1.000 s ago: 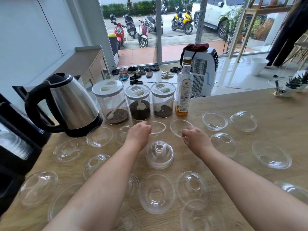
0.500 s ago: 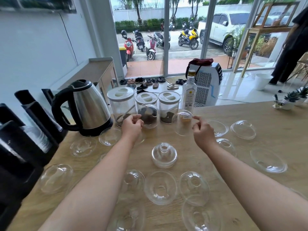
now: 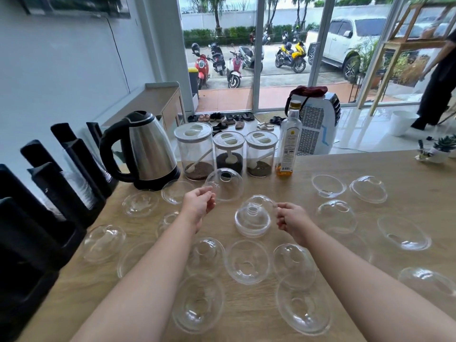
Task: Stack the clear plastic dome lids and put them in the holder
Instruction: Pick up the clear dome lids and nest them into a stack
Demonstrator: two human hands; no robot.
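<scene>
Head view: both lids have come up off the table (image 3: 291, 188) in the last second. Right hand (image 3: 291, 219) pinches first lid (image 3: 262, 200) just over the stack (image 3: 251, 228), left of its grip. Left hand (image 3: 198, 203) pinches second lid (image 3: 225, 184), queued next. Holder (image 3: 56, 193) sits well left of both.

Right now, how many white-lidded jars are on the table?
3, in a row at the far table edge: first jar beside the kettle, second jar behind the dome lid the left hand holds, third jar beside the bottle. None seems hidden.
</scene>
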